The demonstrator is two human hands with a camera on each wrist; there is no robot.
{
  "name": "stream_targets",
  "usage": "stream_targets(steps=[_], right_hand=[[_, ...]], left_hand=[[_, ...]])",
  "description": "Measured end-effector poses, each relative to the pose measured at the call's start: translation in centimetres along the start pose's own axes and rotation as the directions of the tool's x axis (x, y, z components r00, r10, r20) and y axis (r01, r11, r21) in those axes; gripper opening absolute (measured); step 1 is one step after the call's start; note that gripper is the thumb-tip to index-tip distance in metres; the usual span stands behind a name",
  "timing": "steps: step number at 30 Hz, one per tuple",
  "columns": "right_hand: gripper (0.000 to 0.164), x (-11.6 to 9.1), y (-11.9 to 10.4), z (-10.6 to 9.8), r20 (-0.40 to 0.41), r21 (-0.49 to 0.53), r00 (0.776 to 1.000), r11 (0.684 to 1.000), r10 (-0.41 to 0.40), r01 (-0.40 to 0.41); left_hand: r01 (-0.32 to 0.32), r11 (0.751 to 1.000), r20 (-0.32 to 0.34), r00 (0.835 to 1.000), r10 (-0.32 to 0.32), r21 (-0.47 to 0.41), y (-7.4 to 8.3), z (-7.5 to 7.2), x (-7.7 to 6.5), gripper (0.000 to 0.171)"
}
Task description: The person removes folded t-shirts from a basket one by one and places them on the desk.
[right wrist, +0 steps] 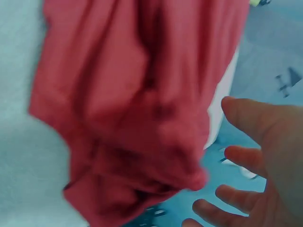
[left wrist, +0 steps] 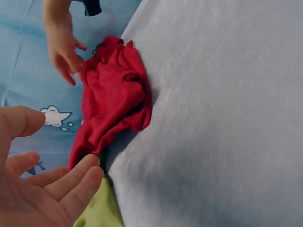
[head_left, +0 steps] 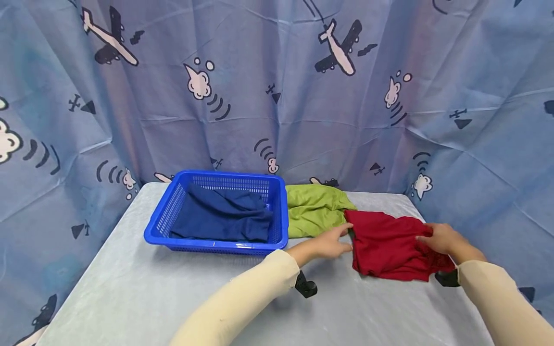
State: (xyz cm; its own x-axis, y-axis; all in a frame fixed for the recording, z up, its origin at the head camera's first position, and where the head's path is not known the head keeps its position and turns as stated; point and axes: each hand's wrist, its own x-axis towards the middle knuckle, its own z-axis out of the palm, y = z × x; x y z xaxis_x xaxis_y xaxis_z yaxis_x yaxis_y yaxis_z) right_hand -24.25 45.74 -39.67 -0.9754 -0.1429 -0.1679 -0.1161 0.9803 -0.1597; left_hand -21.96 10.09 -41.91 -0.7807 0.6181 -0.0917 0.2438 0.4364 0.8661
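A crumpled red cloth garment (head_left: 389, 245) lies on the right part of the table. My left hand (head_left: 331, 241) is at its left edge, fingers extended and spread, holding nothing; the left wrist view shows the palm and the fingertips near the red fabric. On the other side, my right hand (head_left: 443, 239) is at the garment's right end. In the right wrist view its fingers (right wrist: 246, 163) are apart and loosely bent, beside the red folds with nothing pinched between them. A lime-green cloth (head_left: 318, 206) lies behind, partly under the red one's corner.
A blue plastic basket (head_left: 216, 245) stands left of the green cloth, with a dark blue cloth (head_left: 222, 214) inside. The light grey table (head_left: 173, 298) ends at a blue curtain (head_left: 242, 86) printed with airplanes, which hangs along the back and both sides.
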Motion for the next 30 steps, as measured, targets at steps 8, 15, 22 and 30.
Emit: stream_targets(steps=[8,15,22,30], right_hand=[[0.060,0.1,-4.5,-1.4,-0.080,0.049,0.992,0.993,-0.102,0.107],[0.060,0.3,-8.6,-1.5,-0.062,0.092,0.988,0.985,-0.138,0.144],[0.058,-0.2,-12.8,-2.1,-0.082,0.131,0.969,0.961,-0.234,0.243],[0.057,-0.5,-17.0,-2.3,-0.069,0.174,0.955,0.940,-0.287,0.295]], left_hand=[[-0.035,0.999,0.029,0.999,0.034,0.016,0.9,-2.4,-2.2,0.064],[-0.052,0.996,-0.007,0.999,0.052,0.066,1.2,-4.1,-4.2,0.057],[-0.097,0.990,-0.026,0.995,0.101,0.104,1.2,-5.9,-6.2,0.055],[-0.103,0.989,-0.049,0.993,0.109,0.109,-0.1,-9.2,-8.6,0.053]])
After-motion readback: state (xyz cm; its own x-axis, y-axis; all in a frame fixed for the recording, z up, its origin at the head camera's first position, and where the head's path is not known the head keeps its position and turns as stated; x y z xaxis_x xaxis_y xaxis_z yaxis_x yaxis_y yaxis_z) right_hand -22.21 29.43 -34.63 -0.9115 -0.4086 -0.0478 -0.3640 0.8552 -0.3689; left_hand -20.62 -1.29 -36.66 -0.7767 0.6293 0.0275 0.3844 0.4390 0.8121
